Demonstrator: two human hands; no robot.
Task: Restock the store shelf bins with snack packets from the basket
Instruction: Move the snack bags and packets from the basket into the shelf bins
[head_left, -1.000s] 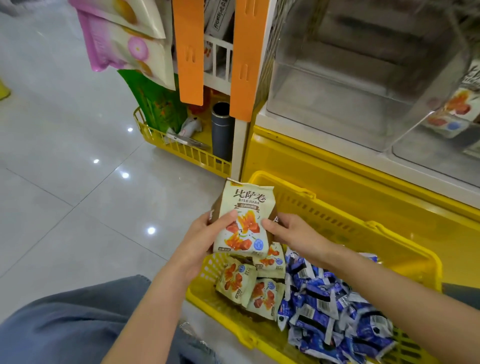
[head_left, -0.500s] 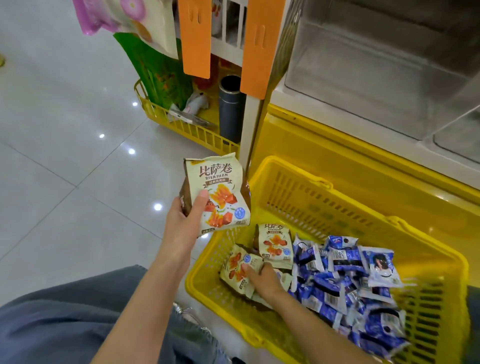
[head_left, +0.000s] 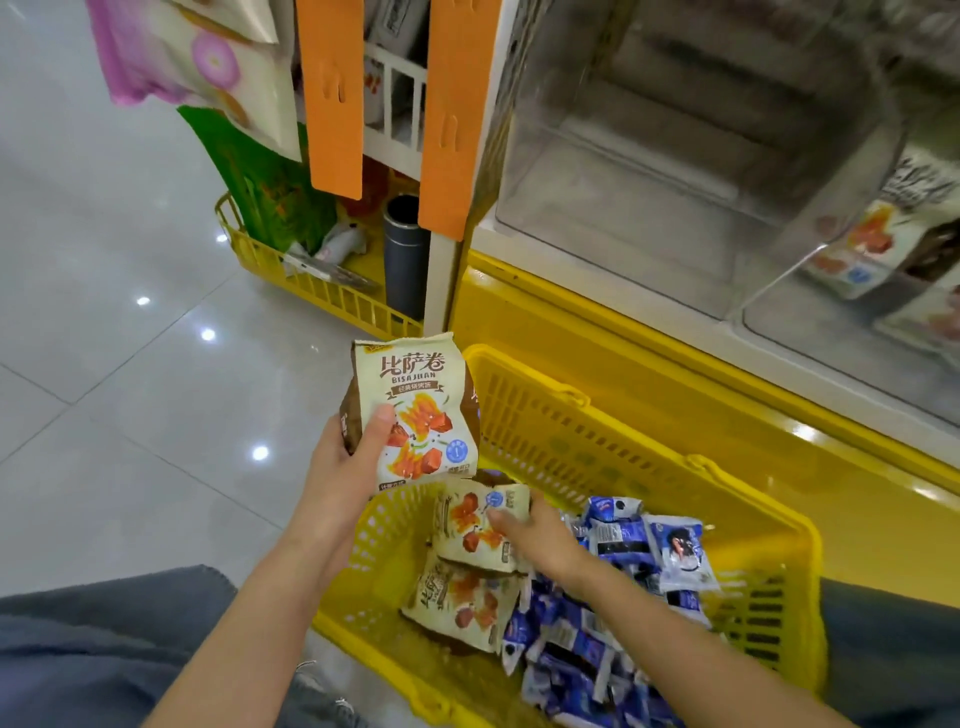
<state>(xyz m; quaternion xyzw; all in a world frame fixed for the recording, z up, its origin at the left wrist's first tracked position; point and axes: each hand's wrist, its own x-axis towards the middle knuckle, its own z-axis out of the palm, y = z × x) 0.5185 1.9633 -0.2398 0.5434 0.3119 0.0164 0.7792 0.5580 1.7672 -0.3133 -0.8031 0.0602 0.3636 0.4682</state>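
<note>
Above the yellow basket (head_left: 649, 467), your left hand (head_left: 337, 478) grips an upright snack packet (head_left: 415, 405), your right hand (head_left: 535, 535) just below it pinches a second packet (head_left: 472, 525).

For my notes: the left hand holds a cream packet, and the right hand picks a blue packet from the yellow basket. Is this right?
Not fully. The head view shows the right hand gripping a cream packet, not a blue one; the blue packets lie beside it. The rest holds.

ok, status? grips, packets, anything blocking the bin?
Left grip holds one cream packet upright. Right grip grips a second packet inside the basket. Nothing blocks the clear bin.
</note>
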